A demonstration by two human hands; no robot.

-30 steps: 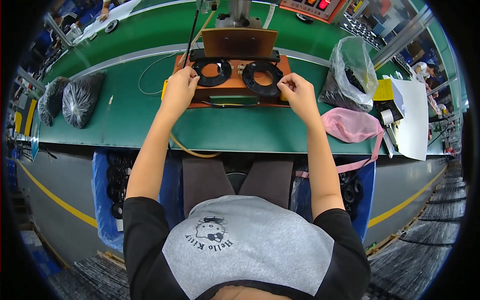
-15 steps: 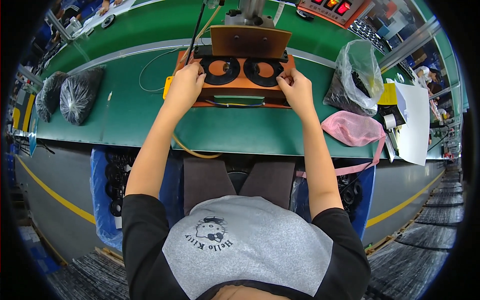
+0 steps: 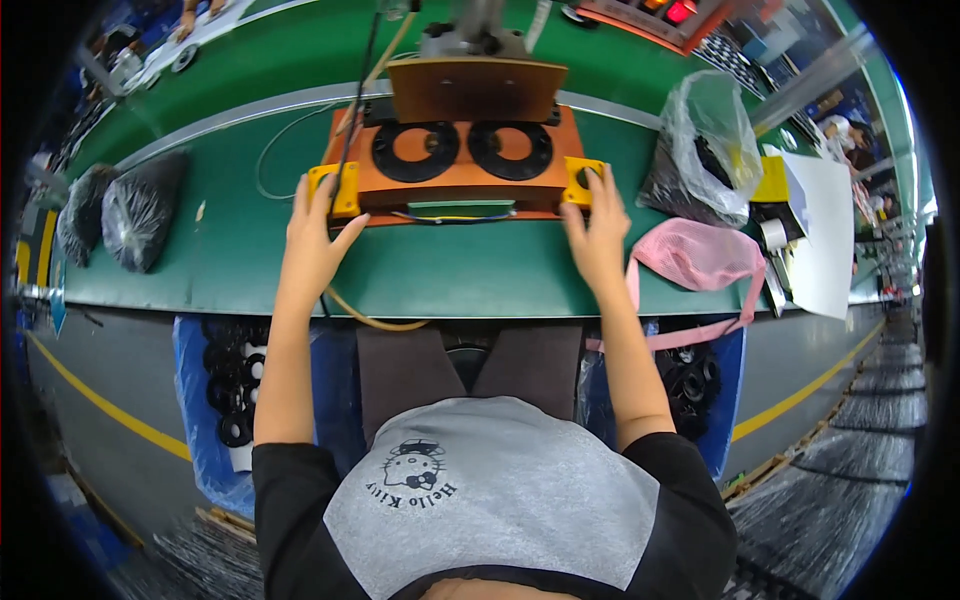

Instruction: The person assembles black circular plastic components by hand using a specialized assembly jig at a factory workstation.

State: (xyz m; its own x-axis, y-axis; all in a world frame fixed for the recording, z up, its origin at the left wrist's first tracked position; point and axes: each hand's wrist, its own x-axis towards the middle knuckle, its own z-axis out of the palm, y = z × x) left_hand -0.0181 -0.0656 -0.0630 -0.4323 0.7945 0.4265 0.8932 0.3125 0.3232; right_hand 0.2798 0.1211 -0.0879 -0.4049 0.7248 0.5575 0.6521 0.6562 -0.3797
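Two black rings (image 3: 397,165) (image 3: 530,170) lie side by side on the orange press fixture (image 3: 460,193) in front of me. Over its back edge hangs a brown press plate (image 3: 475,92). At the fixture's left end, the fingertips of my left hand (image 3: 315,240) rest at a yellow button box (image 3: 346,195), with the thumb spread away. My right hand (image 3: 600,232) reaches the yellow button box (image 3: 573,190) at the right end, its fingers stretched out near a black button. Both hands are open and hold nothing; whether the buttons are pressed down is hidden.
Bags of dark parts (image 3: 145,210) stand at the left, and an open clear bag (image 3: 705,150) at the right. Near it lie a pink mesh cap (image 3: 698,258) and white sheets (image 3: 822,235). Blue bins (image 3: 212,465) with black rings flank my legs. A control box (image 3: 655,18) sits behind.
Both hands have let go of the black rings and moved outward and nearer to me, onto the yellow button boxes. The view has shifted slightly.
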